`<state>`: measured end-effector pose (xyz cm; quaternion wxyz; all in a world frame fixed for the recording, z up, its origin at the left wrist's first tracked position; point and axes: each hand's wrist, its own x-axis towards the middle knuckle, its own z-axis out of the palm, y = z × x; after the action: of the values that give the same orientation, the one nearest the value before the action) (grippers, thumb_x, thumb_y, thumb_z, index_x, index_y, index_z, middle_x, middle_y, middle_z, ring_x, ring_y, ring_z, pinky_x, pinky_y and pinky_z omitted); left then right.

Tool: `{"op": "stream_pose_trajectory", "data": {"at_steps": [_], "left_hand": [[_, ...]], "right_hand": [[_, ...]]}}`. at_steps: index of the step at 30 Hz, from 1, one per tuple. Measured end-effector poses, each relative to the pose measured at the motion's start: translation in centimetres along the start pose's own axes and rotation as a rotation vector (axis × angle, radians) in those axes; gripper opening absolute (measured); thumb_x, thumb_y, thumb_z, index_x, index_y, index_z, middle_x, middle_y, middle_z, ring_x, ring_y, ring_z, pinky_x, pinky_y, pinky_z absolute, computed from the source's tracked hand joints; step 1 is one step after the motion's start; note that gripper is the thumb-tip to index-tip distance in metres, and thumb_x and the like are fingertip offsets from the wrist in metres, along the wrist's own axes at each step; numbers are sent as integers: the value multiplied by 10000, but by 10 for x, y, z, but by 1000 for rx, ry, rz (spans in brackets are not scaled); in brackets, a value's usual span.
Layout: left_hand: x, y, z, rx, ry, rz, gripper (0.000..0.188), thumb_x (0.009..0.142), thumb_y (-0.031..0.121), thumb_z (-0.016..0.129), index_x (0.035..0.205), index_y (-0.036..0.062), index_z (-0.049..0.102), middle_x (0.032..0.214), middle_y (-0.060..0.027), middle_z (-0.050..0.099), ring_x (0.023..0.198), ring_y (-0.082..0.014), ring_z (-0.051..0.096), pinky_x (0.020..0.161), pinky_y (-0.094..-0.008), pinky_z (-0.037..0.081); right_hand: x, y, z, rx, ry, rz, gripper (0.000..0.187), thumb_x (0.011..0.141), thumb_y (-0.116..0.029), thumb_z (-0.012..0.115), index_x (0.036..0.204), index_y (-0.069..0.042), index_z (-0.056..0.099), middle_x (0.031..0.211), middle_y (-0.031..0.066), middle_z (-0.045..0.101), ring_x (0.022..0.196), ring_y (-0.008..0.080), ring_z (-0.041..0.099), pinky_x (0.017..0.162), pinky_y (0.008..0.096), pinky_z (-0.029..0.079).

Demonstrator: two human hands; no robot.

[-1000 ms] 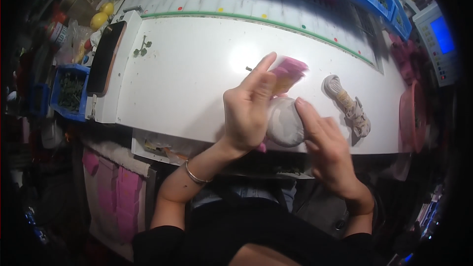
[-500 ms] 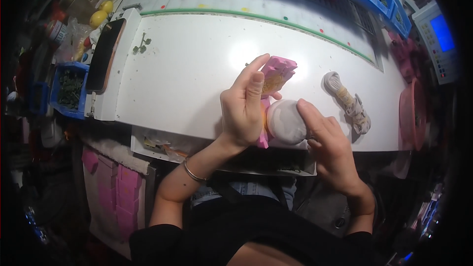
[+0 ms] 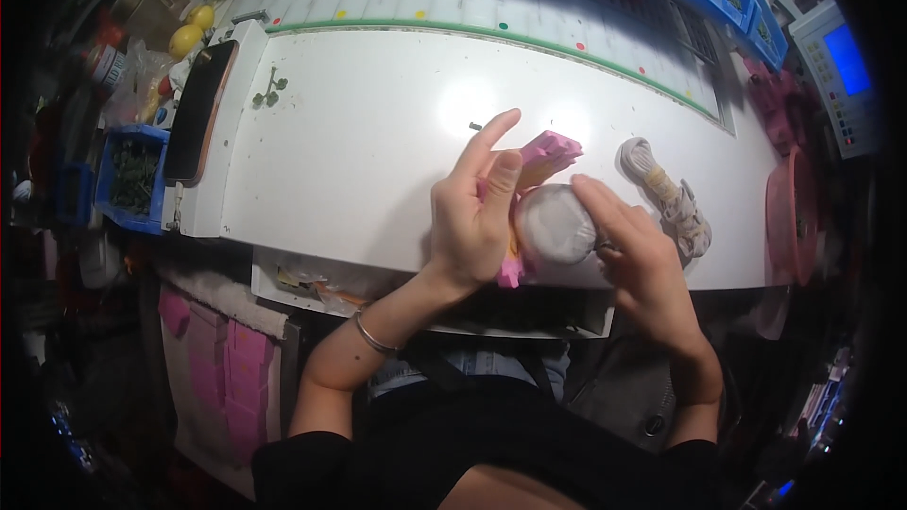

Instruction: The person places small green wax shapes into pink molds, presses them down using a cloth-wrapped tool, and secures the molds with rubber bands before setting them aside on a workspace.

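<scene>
My left hand (image 3: 468, 212) holds a pink rubber mold (image 3: 550, 153), its thumb and index finger raised. The mold is spread apart, with yellowish patches on its inner side; its upper part leans to the right and a lower end (image 3: 510, 272) shows below the palm. Against the mold's right side sits a round whitish pouch (image 3: 557, 224) that looks like a powder bag. My right hand (image 3: 638, 250) grips this pouch from the right, fingers bent along its edge. The left hand hides the mold's middle.
Right of my hands lies a bundled white strap (image 3: 666, 194). A phone (image 3: 201, 111) leans at the left edge of the white worktop (image 3: 340, 151). Behind runs a pale belt with coloured dots (image 3: 504, 26). Blue bins (image 3: 135, 175), a pink basin (image 3: 792, 217) and a control panel (image 3: 844, 71) flank it.
My left hand and the mold have shifted slightly right, and the mold's upper part has tipped further right. The pouch has moved a little right and up. The belt's dots have slid left.
</scene>
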<state>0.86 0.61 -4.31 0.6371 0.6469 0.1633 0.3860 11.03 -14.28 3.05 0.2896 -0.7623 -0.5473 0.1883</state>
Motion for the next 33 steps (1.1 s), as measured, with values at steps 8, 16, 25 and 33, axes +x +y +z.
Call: {"op": "stream_pose_trajectory", "data": {"at_steps": [8, 16, 25, 33], "left_hand": [[4, 12, -2, -405, -163, -480, 594, 1004, 431, 188, 1057, -55, 526, 877, -171, 639, 651, -205, 641, 581, -305, 557], [-3, 15, -6, -405, -327, -492, 745, 936, 592, 227, 1232, -52, 454, 1066, -172, 598, 911, -218, 635, 763, -321, 561], [19, 18, -21, -272, -466, -345, 580, 880, 386, 593, 1331, 50, 451, 906, -53, 620, 754, -90, 588, 668, -209, 503], [88, 34, -83, -204, -65, -543, 659, 984, 487, 157, 1257, -61, 400, 1010, -214, 593, 873, -259, 630, 632, -337, 553]], "right_hand": [[1, 11, 6, -537, 254, -33, 671, 749, 27, 632, 1372, -56, 397, 1286, 173, 501, 1121, 313, 496, 889, 369, 446], [32, -1, 15, 301, 338, -123, 352, 725, 54, 673, 1065, 13, 591, 909, 115, 585, 832, 185, 596, 699, 274, 512], [44, 0, 20, 391, 261, -66, 280, 732, 4, 700, 986, -1, 581, 840, 101, 588, 799, 193, 590, 670, 290, 469], [28, 15, -12, 175, 174, -68, 452, 716, 63, 671, 1147, 1, 550, 1049, 148, 578, 865, 232, 589, 762, 288, 478]]}}
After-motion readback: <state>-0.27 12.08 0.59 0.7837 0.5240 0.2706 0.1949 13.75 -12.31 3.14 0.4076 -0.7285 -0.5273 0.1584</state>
